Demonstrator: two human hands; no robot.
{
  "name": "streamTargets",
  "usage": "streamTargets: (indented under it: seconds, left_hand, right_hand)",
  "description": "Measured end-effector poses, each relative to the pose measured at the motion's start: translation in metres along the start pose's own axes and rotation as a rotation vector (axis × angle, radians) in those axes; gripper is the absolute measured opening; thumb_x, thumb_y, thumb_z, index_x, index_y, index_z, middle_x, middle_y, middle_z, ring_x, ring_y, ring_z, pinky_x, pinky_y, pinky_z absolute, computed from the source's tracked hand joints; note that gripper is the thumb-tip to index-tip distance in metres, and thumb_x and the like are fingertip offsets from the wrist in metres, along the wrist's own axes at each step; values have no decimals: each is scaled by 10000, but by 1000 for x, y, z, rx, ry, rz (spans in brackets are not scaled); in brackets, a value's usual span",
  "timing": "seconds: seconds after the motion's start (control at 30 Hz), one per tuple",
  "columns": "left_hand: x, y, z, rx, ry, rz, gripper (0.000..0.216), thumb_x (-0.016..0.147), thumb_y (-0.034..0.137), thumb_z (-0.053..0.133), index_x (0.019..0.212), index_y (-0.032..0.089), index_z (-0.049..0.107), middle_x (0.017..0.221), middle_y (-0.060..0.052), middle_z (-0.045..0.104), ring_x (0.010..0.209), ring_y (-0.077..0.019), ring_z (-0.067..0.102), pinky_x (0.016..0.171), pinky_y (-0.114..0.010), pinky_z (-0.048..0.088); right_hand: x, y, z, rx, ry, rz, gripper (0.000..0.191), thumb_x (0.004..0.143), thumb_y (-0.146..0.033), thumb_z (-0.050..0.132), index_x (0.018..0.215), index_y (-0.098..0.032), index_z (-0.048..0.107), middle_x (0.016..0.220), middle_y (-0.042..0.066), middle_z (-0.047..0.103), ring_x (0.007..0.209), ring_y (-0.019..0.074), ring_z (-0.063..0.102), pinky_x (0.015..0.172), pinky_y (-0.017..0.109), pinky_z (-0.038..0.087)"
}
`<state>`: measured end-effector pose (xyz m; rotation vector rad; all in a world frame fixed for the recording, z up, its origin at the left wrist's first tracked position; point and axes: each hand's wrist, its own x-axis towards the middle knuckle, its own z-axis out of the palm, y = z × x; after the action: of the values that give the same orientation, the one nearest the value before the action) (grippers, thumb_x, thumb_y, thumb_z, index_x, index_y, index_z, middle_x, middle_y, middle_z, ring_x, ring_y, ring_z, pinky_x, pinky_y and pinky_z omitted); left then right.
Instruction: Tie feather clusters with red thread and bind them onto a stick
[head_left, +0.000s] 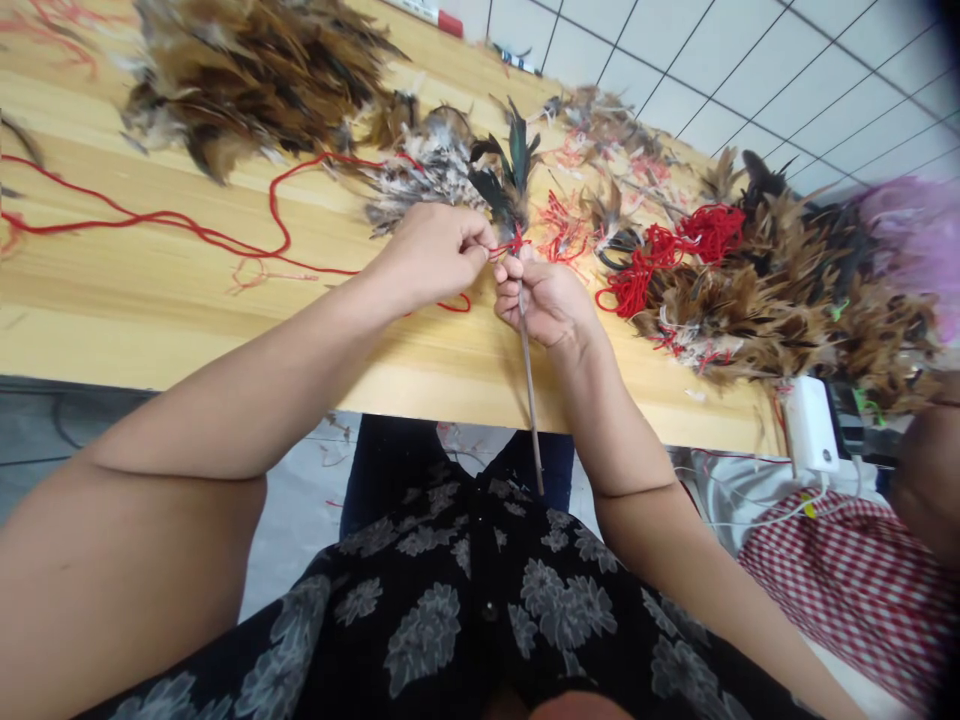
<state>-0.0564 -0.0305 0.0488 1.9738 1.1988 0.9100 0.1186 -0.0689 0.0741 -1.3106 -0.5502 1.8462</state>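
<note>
My right hand (pixel 546 298) is closed around a thin brown stick (pixel 530 385) whose lower end hangs past the table edge. Dark green-black feathers (pixel 514 165) stand at the stick's upper end, with red string wound just below them. Beside it, my left hand (pixel 439 250) pinches the red string (pixel 501 249) close to the winding. A long red cord (pixel 281 215) lies looped on the table to the left, passing behind my left forearm.
A large heap of brown feathers (pixel 262 70) lies at the upper left. Speckled feathers (pixel 427 165) are behind my left hand. To the right are a red cord bundle (pixel 675 255), more brown feathers (pixel 780 310) and a white power adapter (pixel 812 425) at the table edge (pixel 675 425).
</note>
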Motion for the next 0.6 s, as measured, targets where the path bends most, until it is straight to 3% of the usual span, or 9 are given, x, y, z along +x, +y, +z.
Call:
streamTargets:
  seconds: [0.1,0.3,0.43,0.6]
  left_hand:
    - [2,-4,0,13,3,21,133,839,161,732,810,275,795,748,-16,735,891,-298,721,897,-383,573]
    - [3,-1,7,-171,-59,-118,185,873,74,682,815,205,798,855,-43,776,832,-241,699,877,-370,530]
    - [1,-3,14,-400,-35,-170,190,903,57,668,790,189,744,870,-47,765,819,-210,694,866,-346,520]
    - [2,-11,17,-474,-22,-203,168,927,62,747,819,191,752,818,-34,729,802,-213,702,882,-348,538]
  right_hand:
    - [2,2,2,3,40,16,340,1096,-93,598,829,-220,430,688,-83,498,530,25,348,528,108,311]
    - [1,3,8,22,80,66,319,1097,-20,475,835,-203,469,641,-89,485,493,15,331,504,88,278]
    - [0,1,9,59,81,90,386,1193,-79,386,838,-193,484,619,-92,486,467,3,327,478,85,252]
    - [-5,1,4,69,36,122,470,1256,-173,347,797,-192,445,620,-84,505,453,-10,351,466,86,261]
